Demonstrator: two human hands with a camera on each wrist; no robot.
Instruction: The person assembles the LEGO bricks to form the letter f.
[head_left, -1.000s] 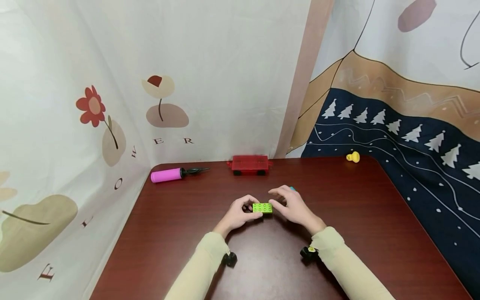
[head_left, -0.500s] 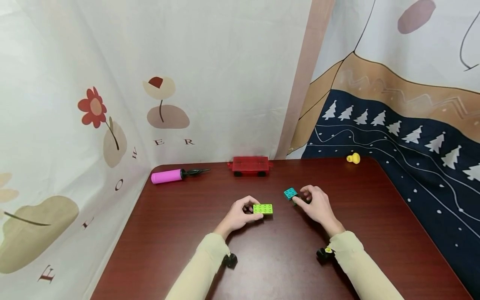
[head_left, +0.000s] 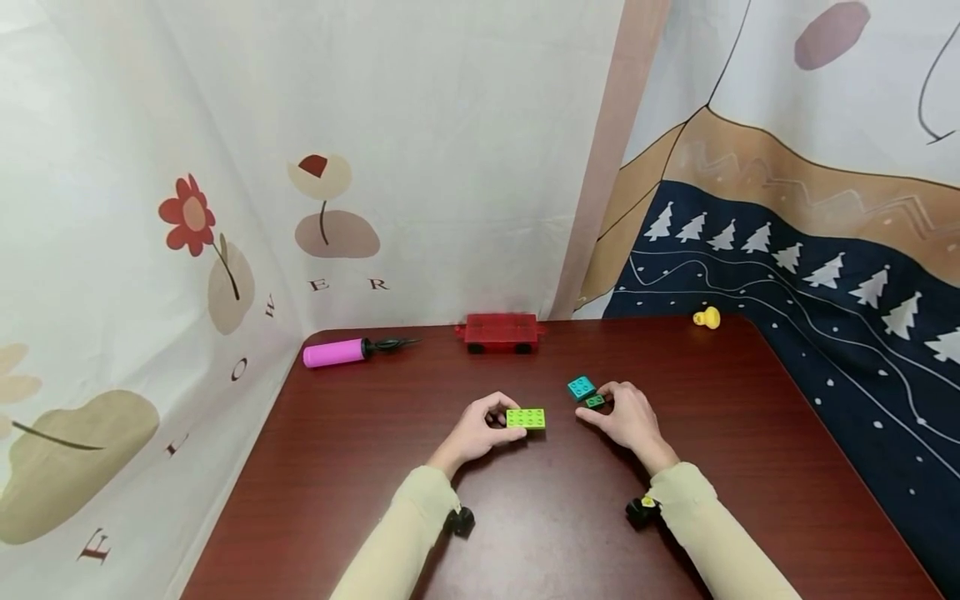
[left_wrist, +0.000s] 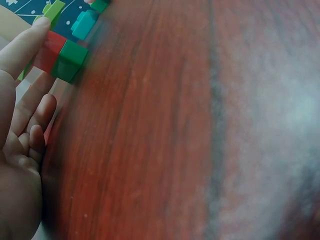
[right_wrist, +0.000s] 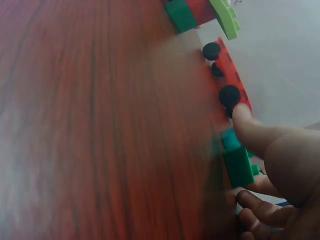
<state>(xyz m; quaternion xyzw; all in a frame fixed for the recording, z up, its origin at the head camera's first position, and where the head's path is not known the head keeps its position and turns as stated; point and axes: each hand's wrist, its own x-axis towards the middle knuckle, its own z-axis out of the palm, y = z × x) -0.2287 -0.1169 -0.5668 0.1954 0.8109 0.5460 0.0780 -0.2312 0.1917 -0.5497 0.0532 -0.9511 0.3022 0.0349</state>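
My left hand pinches a small brick stack between thumb and fingers, its lime green studded brick on top. Below that, the left wrist view shows a red brick and a green brick at the bottom. Over to the right, my right hand spreads its thumb and forefinger around a small dark green brick on the table. That brick appears by the fingertips in the right wrist view, below the thumb. Just beyond it lies a turquoise studded brick.
A red toy wagon with black wheels stands at the back edge of the brown table. A pink hand pump lies at back left, and a small yellow toy at back right. Printed curtains hang behind.
My right hand has left the lime green brick's side and moved right to the dark green brick, uncovering the turquoise one. The left hand keeps its hold, almost still.
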